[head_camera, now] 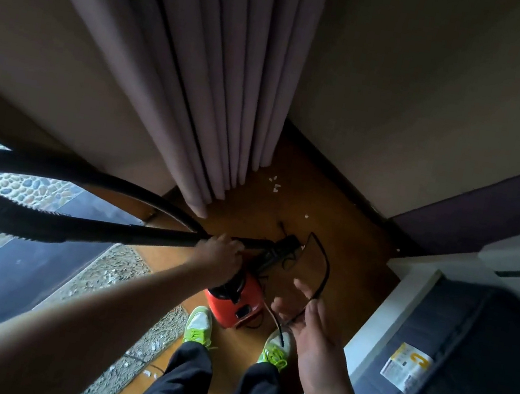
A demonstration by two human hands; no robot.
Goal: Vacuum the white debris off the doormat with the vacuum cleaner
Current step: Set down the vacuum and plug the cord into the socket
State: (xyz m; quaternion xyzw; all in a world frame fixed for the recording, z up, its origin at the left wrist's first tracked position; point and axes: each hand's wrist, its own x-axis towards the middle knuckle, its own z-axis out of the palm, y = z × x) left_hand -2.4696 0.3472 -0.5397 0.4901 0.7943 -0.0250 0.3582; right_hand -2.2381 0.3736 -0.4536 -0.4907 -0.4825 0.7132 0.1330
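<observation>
Head view: grey curtain (204, 68) is seen hanging over the wood floor, speckled doormat (122, 280) at lower left with white debris (148, 374) on it, red vacuum cleaner (231, 304) standing just beside the shoes. Black hose (43, 224) is gripped by the left hand (218, 258), fingers curled round it; the power cord (318, 274) is pinched in the right hand (309, 327). Step is judged as setup, suction not yet on the mat; next the nozzle must be brought down onto the debris.

Dim corner: beige walls (439, 89), mauve pleated curtain (204, 68), wooden floor (332, 228), dark mattress (480, 368) right
</observation>
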